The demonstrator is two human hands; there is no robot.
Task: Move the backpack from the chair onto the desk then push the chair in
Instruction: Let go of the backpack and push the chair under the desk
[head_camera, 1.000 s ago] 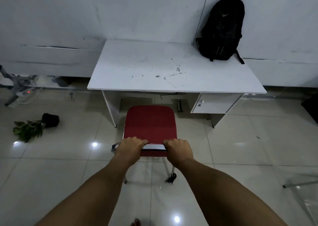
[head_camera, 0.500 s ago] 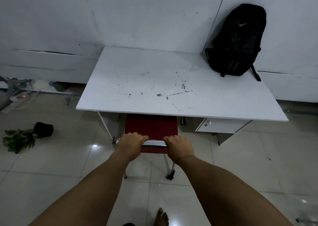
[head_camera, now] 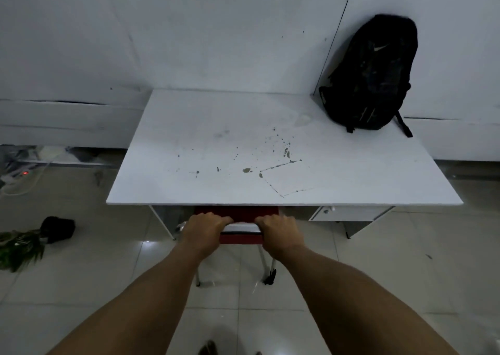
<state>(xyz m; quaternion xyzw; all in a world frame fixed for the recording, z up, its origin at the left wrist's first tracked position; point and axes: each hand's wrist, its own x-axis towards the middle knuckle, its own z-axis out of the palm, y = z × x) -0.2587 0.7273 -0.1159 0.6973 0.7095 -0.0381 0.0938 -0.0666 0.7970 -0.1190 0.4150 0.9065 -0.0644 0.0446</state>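
Under the desk [head_camera: 189, 187] edge, both hands' grip apparently clamps the chair [head_camera: 240, 237] back.

A bare office: white desk [head_camera: 205, 143], tiled floor [head_camera: 378, 260] (plain panelled walls [head_camera: 216, 30]).

Count: one backpack [head_camera: 370, 76], one table [head_camera: 189, 143], one chair [head_camera: 239, 215], two hands, left [head_camera: 201, 231] and right [head_camera: 280, 233]; floor: one toppled pot plant [head_camera: 32, 237], possibly one power strip [head_camera: 23, 174].
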